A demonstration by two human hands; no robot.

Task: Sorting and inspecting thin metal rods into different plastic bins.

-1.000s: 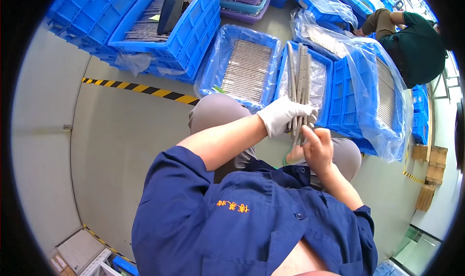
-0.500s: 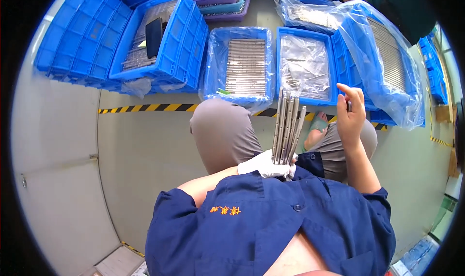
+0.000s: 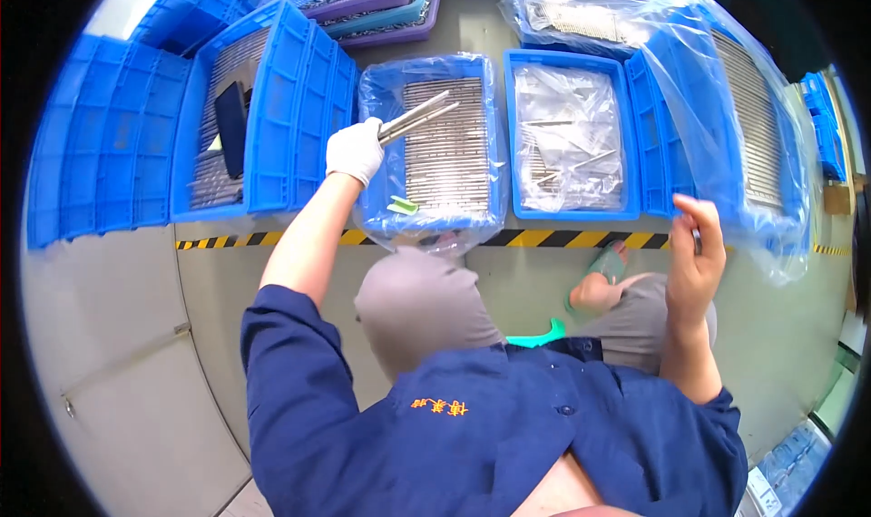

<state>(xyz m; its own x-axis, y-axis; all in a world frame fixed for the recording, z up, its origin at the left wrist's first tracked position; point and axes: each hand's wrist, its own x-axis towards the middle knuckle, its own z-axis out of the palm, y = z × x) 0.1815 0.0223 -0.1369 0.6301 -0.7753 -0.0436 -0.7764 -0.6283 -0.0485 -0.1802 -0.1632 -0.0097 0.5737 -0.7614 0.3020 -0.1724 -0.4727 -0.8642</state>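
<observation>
Thin grey metal rods [image 3: 419, 116], a small bundle pinched in the white-gloved left hand [image 3: 355, 150] over the near-left corner of the plastic-lined blue bin [image 3: 498, 136], should be lowered flat and parallel onto its rows, I judge, while the bare right hand [image 3: 695, 265], fingers loosely curled, seems empty.
</observation>
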